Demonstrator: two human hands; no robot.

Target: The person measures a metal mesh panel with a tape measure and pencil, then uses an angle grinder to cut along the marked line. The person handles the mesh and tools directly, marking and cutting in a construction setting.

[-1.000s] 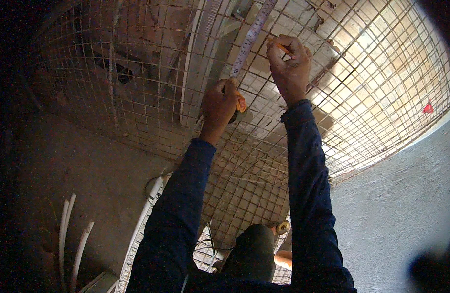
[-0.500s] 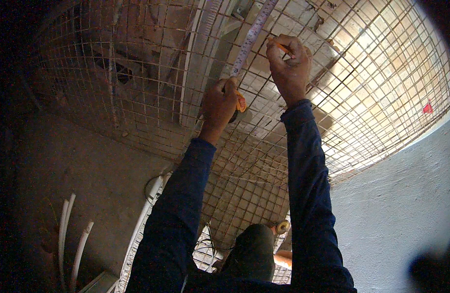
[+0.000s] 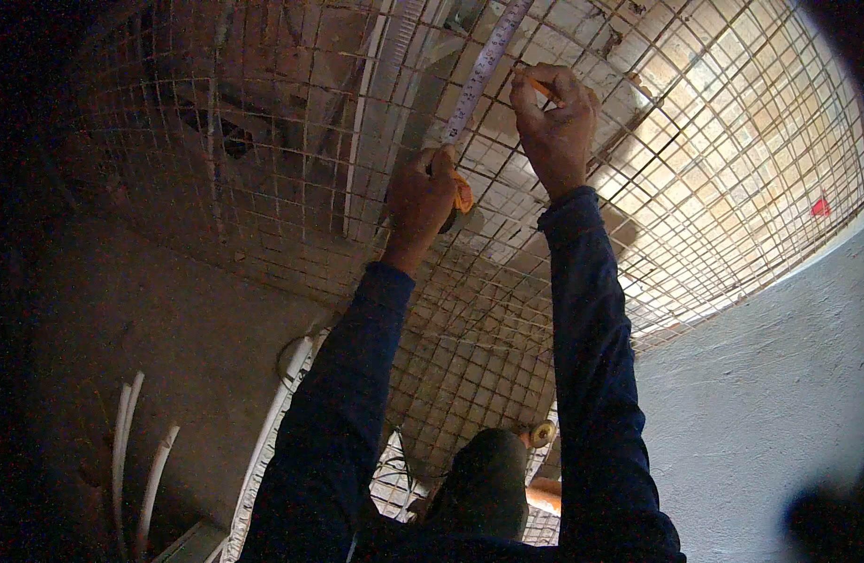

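Observation:
My left hand (image 3: 421, 197) is closed around a tape measure (image 3: 463, 194) with an orange and black case. Its pale blade (image 3: 482, 77) runs up and to the right from my fingers, over a rusty wire mesh (image 3: 507, 281). To the right of the blade, my right hand (image 3: 556, 122) pinches a thin orange stick (image 3: 542, 89) that looks like a pencil. The stick's tip points toward the mesh near the blade; whether it touches a wire I cannot tell. Most of the tape case is hidden by my left hand.
A rough grey wall (image 3: 751, 403) rises at the right. Several white pipes (image 3: 155, 488) stand at the lower left. A red scrap (image 3: 819, 206) hangs on the mesh at the right. Below, between my arms, a round-ended tool (image 3: 542, 433) lies beside my knee (image 3: 479, 479).
Almost nothing differs. My right hand has shifted very slightly upward; my left hand keeps its grip on the tape measure.

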